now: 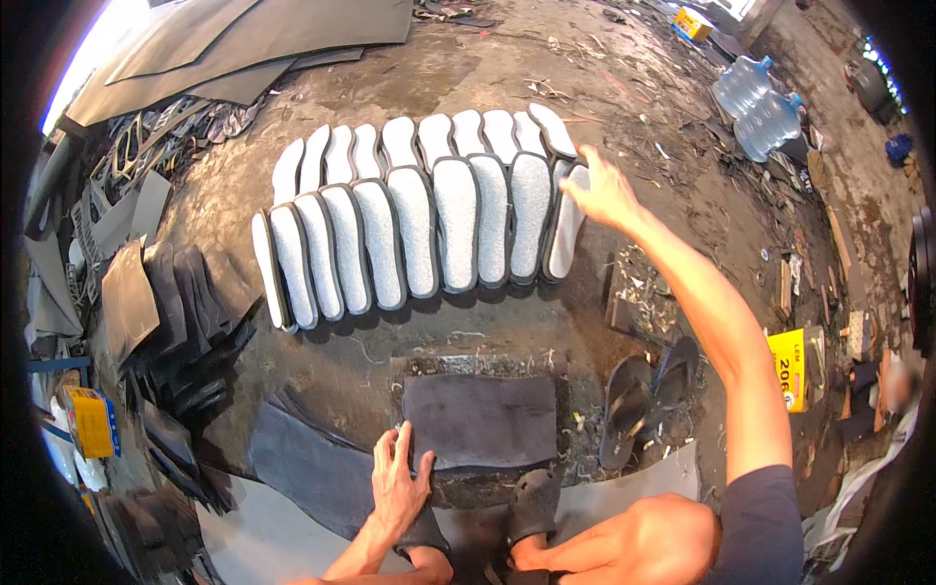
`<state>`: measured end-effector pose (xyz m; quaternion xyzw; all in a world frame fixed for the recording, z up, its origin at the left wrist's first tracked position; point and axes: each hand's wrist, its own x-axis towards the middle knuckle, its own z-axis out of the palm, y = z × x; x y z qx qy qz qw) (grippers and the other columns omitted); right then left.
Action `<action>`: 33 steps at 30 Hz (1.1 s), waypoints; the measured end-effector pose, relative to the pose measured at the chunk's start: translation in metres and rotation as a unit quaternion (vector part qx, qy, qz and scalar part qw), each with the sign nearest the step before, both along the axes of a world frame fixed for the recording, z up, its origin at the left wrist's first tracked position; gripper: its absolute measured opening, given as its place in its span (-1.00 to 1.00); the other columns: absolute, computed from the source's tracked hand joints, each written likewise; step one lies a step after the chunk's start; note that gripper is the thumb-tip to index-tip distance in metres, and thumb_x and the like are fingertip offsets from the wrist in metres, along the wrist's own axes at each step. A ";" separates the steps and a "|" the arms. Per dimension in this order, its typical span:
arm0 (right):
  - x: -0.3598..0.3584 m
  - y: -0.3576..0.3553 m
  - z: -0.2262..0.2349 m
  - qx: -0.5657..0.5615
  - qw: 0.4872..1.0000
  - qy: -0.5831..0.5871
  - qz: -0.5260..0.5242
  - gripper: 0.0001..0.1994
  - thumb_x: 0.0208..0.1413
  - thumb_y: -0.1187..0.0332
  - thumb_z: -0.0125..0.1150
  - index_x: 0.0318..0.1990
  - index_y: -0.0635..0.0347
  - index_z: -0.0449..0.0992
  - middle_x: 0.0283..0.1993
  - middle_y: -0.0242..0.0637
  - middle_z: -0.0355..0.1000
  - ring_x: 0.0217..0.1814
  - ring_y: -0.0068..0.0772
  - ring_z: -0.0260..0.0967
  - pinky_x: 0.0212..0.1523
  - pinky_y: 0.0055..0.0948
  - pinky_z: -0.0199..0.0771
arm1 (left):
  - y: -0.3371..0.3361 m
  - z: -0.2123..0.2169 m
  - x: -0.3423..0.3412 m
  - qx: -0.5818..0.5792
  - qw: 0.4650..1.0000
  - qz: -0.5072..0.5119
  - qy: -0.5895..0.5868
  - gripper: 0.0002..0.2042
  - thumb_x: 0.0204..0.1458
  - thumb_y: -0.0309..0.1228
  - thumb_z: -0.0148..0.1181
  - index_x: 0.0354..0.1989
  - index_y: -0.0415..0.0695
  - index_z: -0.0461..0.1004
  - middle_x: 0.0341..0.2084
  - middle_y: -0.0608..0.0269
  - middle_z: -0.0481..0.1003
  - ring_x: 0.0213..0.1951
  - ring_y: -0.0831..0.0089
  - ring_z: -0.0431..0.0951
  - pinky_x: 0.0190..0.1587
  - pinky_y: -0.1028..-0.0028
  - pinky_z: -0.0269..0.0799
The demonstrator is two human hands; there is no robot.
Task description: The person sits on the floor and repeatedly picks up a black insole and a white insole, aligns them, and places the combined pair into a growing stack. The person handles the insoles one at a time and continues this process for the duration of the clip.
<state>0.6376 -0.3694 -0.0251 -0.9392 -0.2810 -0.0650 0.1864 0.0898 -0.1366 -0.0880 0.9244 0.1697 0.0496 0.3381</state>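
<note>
Two rows of slipper soles [410, 229] with pale fuzzy tops and dark edges stand leaning against one another on the ground ahead. My right hand [606, 193] reaches out to their right end. Its fingers are apart, with the thumb at the upper part of the last sole [566, 234] in the near row. Close to me, a dark rectangular sheet [480, 421] lies flat on a low block. My left hand [398, 480] rests by the left edge of this sheet with its fingers spread, holding nothing. Under and left of it lies a larger dark sheet [310, 458].
Stacked dark pieces [180, 297] and scrap strips lie at the left, with large sheets [244, 49] at the far left. A pair of flip-flops [627, 400] sits right of the block. Farther right are a yellow box [788, 369] and clear water jugs [760, 112].
</note>
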 end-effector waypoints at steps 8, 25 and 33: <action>0.123 0.069 -0.034 -0.049 0.959 0.119 -0.251 0.21 0.09 -0.26 0.47 0.73 0.08 -0.09 0.42 0.32 0.47 0.48 0.32 0.46 0.49 0.14 0.45 | 0.004 -0.015 -0.038 0.011 0.989 -0.024 -0.145 -0.55 -0.15 -0.58 0.48 0.03 -0.14 0.68 -0.04 0.11 0.64 0.05 0.02 0.61 0.17 0.09 0.56; 0.182 0.067 -0.020 -0.049 0.987 -0.049 -0.148 -0.40 0.43 -0.06 0.09 0.23 0.42 0.50 0.07 0.49 0.60 0.22 0.54 0.57 0.30 0.22 0.56 | 0.037 0.013 -0.021 0.029 0.990 0.094 -0.104 -0.66 0.05 -0.60 0.40 0.04 -0.18 0.68 -0.03 0.02 0.65 0.14 -0.10 0.59 0.31 0.01 0.46; 0.159 0.077 -0.005 0.329 0.883 0.097 -0.319 -0.21 0.39 -0.07 0.22 0.45 0.54 0.30 -0.28 -0.05 0.64 -0.19 -0.25 0.66 -0.10 -0.22 0.68 | 0.036 0.016 -0.032 0.042 0.984 0.136 -0.106 -0.69 0.05 -0.64 0.37 0.01 -0.19 0.68 -0.06 0.01 0.66 0.12 -0.09 0.60 0.28 0.04 0.49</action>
